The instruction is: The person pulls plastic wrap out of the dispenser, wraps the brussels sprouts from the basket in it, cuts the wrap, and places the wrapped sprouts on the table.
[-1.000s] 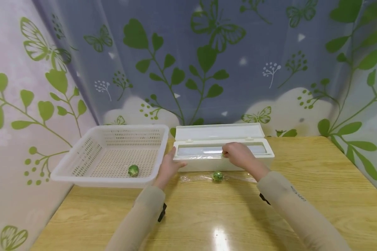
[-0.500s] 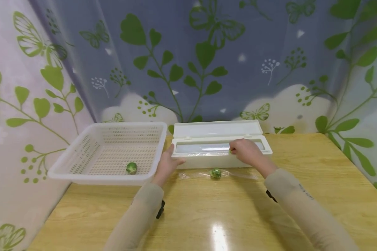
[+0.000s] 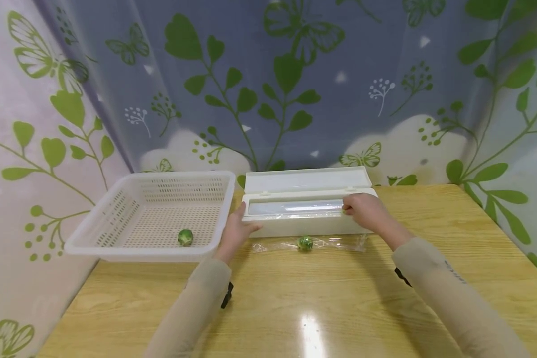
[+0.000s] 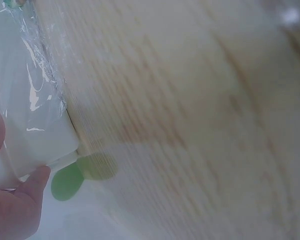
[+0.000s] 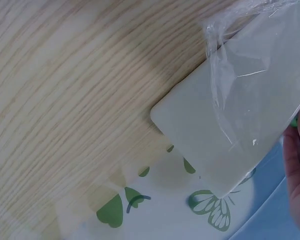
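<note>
A white cling film dispenser (image 3: 291,227) lies lengthwise on the table, its lid (image 3: 309,179) tipped up at the back. My left hand (image 3: 235,232) grips its left end, thumb along the front and fingers at the end wall. Near the right end, my right hand (image 3: 368,213) pinches a small green slide cutter (image 5: 293,121) at the dispenser's front edge; the fingers mostly hide it. Clear cling film (image 3: 340,242) hangs over the front face onto the table. A Brussels sprout (image 3: 305,243) rests at the film, just before the dispenser.
To the left stands a white plastic basket (image 3: 138,257) with another Brussels sprout (image 3: 185,237) inside, close beside my left hand. A patterned curtain (image 3: 268,89) hangs behind the wooden table (image 3: 259,308).
My right hand has slid rightward along the dispenser's front edge, from about the middle to near its right end. The left hand keeps its grip. The head view has shifted slightly.
</note>
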{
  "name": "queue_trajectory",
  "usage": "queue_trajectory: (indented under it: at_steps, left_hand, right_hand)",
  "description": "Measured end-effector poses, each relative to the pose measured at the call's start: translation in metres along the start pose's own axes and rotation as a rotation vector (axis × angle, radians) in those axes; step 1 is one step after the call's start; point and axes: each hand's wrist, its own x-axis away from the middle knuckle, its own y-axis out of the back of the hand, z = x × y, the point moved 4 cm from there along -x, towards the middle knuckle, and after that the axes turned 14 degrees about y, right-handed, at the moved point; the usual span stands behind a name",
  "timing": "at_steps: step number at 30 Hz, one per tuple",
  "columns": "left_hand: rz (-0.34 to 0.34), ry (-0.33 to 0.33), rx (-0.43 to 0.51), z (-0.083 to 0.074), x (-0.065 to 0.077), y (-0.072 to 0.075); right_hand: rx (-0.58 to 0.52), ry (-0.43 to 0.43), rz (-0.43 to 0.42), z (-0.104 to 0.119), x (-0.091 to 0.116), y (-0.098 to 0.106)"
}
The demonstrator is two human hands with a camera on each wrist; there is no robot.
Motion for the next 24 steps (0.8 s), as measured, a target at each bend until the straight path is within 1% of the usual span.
queue_trajectory:
  at_steps: [5, 13, 19, 21, 24]
  left_hand:
    - [0.005, -0.011, 0.018, -0.001, 0.000, 0.000]
    - [0.004, -0.024, 0.010, 0.001, -0.002, -0.002]
    - [0.003, -0.010, 0.003, 0.002, -0.002, -0.001]
    - [0.001, -0.012, 0.012, 0.002, -0.001, 0.000]
    - [0.016, -0.027, 0.012, 0.001, -0.001, 0.000]
  right_hand:
    - [-0.014, 0.009, -0.018, -0.003, 0.003, 0.000]
    - [-0.068, -0.016, -0.028, -0.008, 0.008, 0.000]
    - [-0.071, -0.020, -0.035, -0.011, 0.014, 0.004]
    - [-0.072, -0.017, -0.030, -0.013, 0.016, 0.005]
    - [-0.055, -0.037, -0.021, -0.018, 0.022, 0.007]
